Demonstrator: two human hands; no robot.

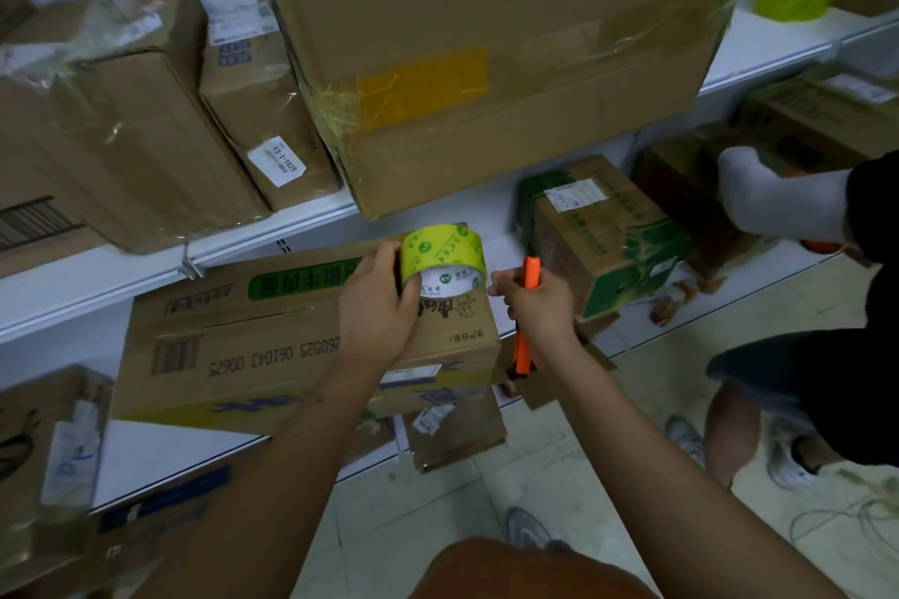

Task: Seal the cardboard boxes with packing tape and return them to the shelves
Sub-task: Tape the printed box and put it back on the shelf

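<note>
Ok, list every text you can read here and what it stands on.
"13-1-1825": white label on the small upper-shelf box.
"260525 061043 00675", upside down: long box on the lower shelf.
"NY": core of the tape roll held in the left hand.
Chinese print on the long box and the green box: too blurred to quote.
Other labels: unreadable.

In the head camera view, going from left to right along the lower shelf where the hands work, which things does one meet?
long cardboard box → left hand → roll of green tape → right hand with the orange cutter → green-printed box → another person's white-gloved hand
</note>
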